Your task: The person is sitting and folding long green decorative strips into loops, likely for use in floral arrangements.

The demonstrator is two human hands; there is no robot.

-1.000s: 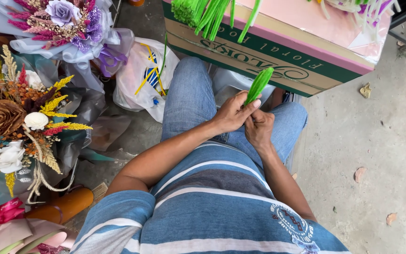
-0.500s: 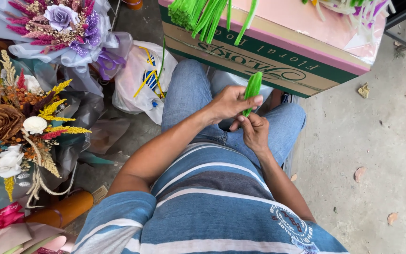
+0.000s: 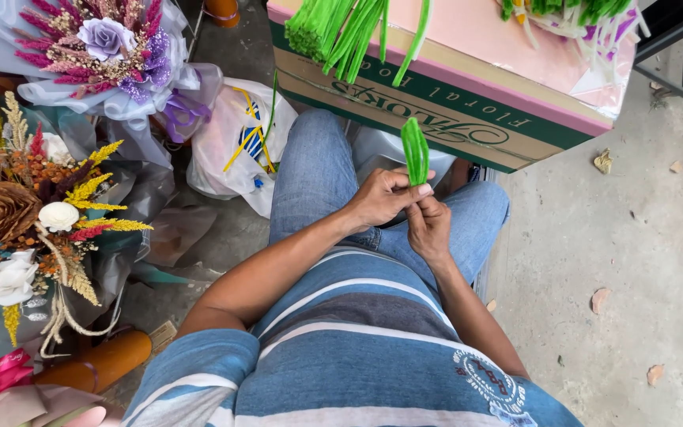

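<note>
Fuzzy green pipe cleaner (image 3: 415, 150) between my fingers, matt and soft-napped. Box (image 3: 468, 119) ahead is matt cardboard; the bag (image 3: 235, 142) glossy thin plastic. Floor (image 3: 618, 261) rough bare concrete.

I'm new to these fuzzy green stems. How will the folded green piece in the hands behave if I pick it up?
Probably light: the green leaf-shaped loop stands upright, pinched only at its base by the left hand and right hand. It likely bends easily yet keeps its shape, as the fold holds. Its fuzzy surface looks unlikely to slip.
</note>
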